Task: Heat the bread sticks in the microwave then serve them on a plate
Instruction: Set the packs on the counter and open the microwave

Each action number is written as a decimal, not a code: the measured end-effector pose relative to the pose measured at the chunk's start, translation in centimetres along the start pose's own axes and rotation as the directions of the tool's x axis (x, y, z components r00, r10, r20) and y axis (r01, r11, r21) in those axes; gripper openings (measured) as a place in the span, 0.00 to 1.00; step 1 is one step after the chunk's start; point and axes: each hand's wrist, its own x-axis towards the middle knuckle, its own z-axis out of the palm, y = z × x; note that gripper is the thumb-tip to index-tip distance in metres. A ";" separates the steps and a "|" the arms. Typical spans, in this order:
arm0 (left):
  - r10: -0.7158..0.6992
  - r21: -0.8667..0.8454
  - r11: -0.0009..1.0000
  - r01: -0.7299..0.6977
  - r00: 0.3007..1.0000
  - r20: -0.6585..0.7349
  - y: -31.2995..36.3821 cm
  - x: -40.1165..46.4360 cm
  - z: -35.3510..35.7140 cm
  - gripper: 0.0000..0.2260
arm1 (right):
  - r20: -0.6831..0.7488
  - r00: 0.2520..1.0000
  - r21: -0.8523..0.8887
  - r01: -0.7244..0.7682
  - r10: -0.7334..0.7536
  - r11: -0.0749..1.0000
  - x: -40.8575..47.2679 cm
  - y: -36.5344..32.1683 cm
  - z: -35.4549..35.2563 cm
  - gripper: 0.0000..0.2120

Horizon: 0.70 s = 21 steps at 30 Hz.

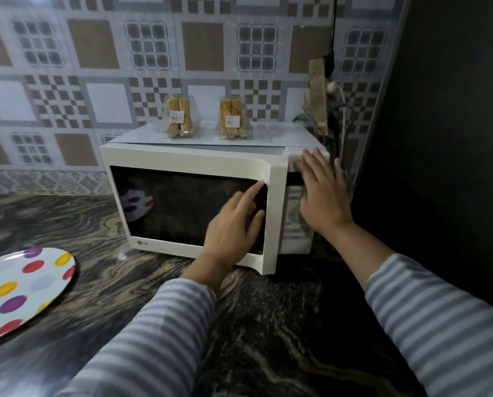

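A patterned tile wall (153,53) of brown and grey squares fills the background, and a dark panel (445,110) closes off the right side. Below them runs the dark, marbled surface (268,325), which carries a white microwave (188,159) with its door closed and its dark window (182,202) reflecting the spotted plate. Two striped sleeves (159,333) reach forward from the bottom edge. A white plate with coloured spots (25,290) lies flat on the surface at the left, well apart from the microwave and partly cut off by the frame edge. The left hand (234,224) rests against the right part of the door, its index finger stretched up toward the window's upper right corner and the other fingers loosely extended; it holds nothing. The right hand (322,196) lies flat with straight, spread fingers over the control panel (292,224) at the microwave's right end, fingertips reaching the top edge; it too holds nothing. On top of the microwave, toward the wall, stand two clear packs of bread sticks: the left pack (178,117) and the right pack (232,118), apart from each other, each upright with a small white label on its front. A rough brown scrap (318,96) hangs by dark and white cords at the microwave's back right corner.
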 end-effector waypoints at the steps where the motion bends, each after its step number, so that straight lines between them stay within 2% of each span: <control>1: 0.007 0.076 0.997 0.001 0.995 -0.104 -0.3 0.5 -0.9 0.21 | -0.089 0.996 0.055 -0.013 0.018 0.998 0.1 -0.3 -0.5 0.28; 3: 0.002 0.226 0.973 0.057 0.967 -0.254 -0.6 1.8 -2.6 0.18 | -0.168 0.986 0.121 0.000 0.020 0.993 0.5 -1.1 -1.4 0.24; 5: -0.056 0.320 0.936 0.147 0.959 -0.277 -0.6 3.4 -4.0 0.19 | -0.163 0.987 0.110 0.016 0.002 0.994 1.2 -2.0 -2.0 0.23; 8: -0.244 0.362 0.899 0.246 0.968 -0.052 -0.8 5.4 -5.3 0.23 | -0.069 0.998 0.040 0.010 -0.007 0.999 2.1 -2.9 -2.2 0.25; 11: -0.340 0.392 0.879 0.272 0.934 0.113 -0.8 6.1 -5.8 0.26 | -0.015 1.000 0.011 0.010 -0.010 1.000 2.1 -3.3 -2.1 0.30; 21: -0.336 0.402 0.886 0.231 0.917 0.214 0.0 3.8 -8.8 0.27 | 0.070 0.996 -0.022 -0.044 0.046 0.999 -1.0 -6.8 -5.4 0.33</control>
